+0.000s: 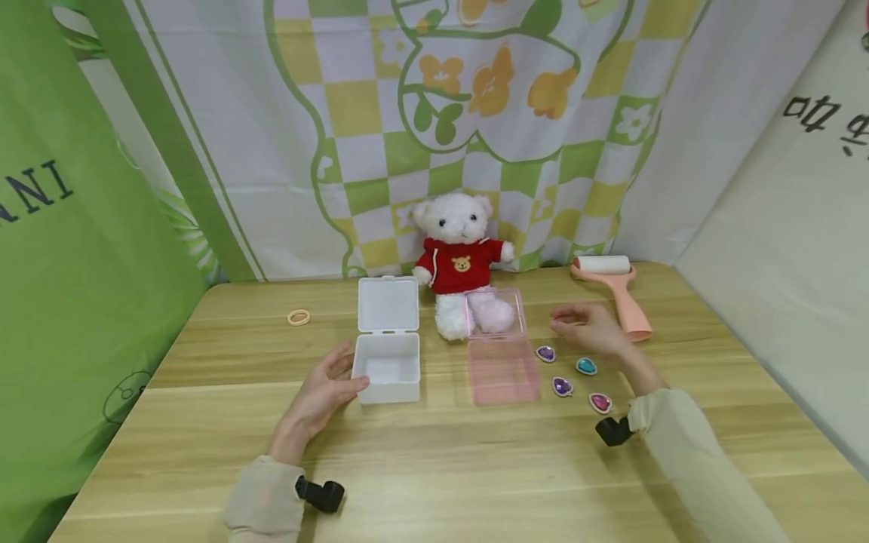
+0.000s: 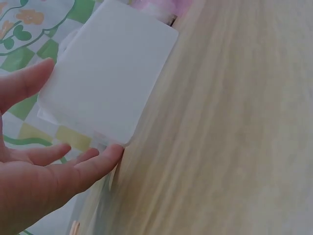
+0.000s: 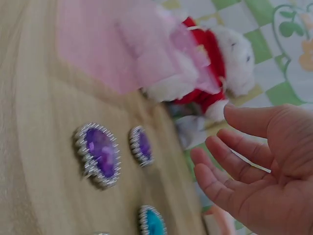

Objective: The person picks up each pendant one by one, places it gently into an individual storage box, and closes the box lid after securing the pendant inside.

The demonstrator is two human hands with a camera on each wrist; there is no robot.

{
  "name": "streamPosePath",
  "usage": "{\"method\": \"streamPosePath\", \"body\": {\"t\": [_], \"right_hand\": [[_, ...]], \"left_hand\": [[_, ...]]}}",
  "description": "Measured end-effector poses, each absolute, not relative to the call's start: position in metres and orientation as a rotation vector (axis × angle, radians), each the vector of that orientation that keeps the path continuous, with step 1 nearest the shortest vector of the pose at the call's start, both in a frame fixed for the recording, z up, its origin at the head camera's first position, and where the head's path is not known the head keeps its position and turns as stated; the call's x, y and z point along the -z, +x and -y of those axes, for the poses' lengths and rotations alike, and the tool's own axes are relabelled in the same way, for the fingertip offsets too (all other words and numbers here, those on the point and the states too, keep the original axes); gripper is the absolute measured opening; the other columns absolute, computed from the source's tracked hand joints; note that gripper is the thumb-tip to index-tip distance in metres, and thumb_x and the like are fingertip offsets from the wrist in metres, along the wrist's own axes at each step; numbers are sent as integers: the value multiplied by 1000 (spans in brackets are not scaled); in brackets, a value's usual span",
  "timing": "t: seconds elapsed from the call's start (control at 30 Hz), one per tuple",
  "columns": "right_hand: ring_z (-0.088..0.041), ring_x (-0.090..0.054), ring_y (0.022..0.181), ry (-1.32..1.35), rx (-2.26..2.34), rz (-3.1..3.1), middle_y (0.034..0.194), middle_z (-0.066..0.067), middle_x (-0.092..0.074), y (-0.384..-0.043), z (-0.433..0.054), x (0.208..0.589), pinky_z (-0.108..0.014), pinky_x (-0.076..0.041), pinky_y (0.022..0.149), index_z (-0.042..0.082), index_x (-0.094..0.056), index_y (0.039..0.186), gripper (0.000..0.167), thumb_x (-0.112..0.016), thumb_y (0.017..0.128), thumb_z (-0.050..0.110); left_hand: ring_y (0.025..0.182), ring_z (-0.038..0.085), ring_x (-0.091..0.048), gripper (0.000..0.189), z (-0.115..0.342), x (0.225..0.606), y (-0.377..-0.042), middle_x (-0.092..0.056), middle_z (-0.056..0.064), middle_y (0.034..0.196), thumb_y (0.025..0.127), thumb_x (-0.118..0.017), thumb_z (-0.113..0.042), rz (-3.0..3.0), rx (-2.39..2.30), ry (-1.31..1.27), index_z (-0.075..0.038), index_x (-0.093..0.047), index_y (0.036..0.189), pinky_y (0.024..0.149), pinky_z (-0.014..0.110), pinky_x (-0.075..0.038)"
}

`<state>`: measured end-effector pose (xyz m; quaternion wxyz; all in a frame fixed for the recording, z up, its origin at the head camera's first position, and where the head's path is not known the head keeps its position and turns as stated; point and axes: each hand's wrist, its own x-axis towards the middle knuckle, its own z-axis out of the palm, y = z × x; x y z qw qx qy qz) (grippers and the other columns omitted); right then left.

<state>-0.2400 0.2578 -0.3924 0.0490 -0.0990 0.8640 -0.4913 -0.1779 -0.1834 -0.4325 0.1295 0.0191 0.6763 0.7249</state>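
Against fingers (image 2: pixel 100 166), smooth rectangular box (image 2: pixel 110 73).

Your left hand (image 2: pixel 41 181) is at the white box (image 2: pixel 110 73): thumb at its left edge, one fingertip at its lowest corner, two fingers just below it. You see the wooden table (image 2: pixel 225 127) right of the box, patterned cloth (image 2: pixel 19 58) behind it, something pink (image 2: pixel 183 6) above it.
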Motion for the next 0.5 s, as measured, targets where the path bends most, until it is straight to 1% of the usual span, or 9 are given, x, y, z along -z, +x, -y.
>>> {"method": "streamPosePath", "body": {"t": [0.13, 0.27, 0.33, 0.4, 0.5], "right_hand": [[-15, -60, 87, -295, 1449, -2632, 107, -26, -64, -250, -260, 405, -24, -51, 71, -17, -54, 120, 40, -63, 92, 10], [-15, -59, 83, -318, 1422, -2603, 100, -20, -66, -257, -265, 413, -23, -50, 67, -14, -59, 115, 41, -68, 88, 17], [-12, -59, 78, -354, 1444, -2543, 96, -14, -68, -259, -269, 416, -23, -50, 64, -11, -62, 112, 42, -71, 86, 21], [-10, -58, 78, -381, 1423, -2503, 94, -9, -68, -260, -272, 420, -23, -49, 64, -9, -63, 110, 43, -73, 84, 24], [-13, -58, 81, -372, 1373, -2473, 95, -9, -68, -260, -273, 424, -23, -49, 68, -9, -64, 110, 41, -73, 84, 20]], "left_hand": [[130, 38, -36, 79, 184, 432, -178, -27, 26, 150, 85, -64, 2, -1962, -2098, 69, 0, -19, 150, 94, 33, -46], [130, 37, -37, 77, 185, 431, -177, -27, 27, 150, 86, -64, 1, -1953, -2095, 88, 2, -20, 150, 96, 35, -45], [130, 38, -37, 77, 186, 431, -176, -26, 29, 149, 88, -63, 0, -1948, -2092, 96, 3, -18, 150, 98, 37, -44], [129, 37, -38, 77, 187, 431, -176, -27, 30, 149, 88, -63, -1, -1942, -2090, 96, 4, -18, 150, 99, 38, -43], [127, 36, -42, 75, 187, 431, -176, -29, 31, 147, 89, -62, -1, -1927, -2093, 100, 5, -18, 149, 98, 37, -44]]}}
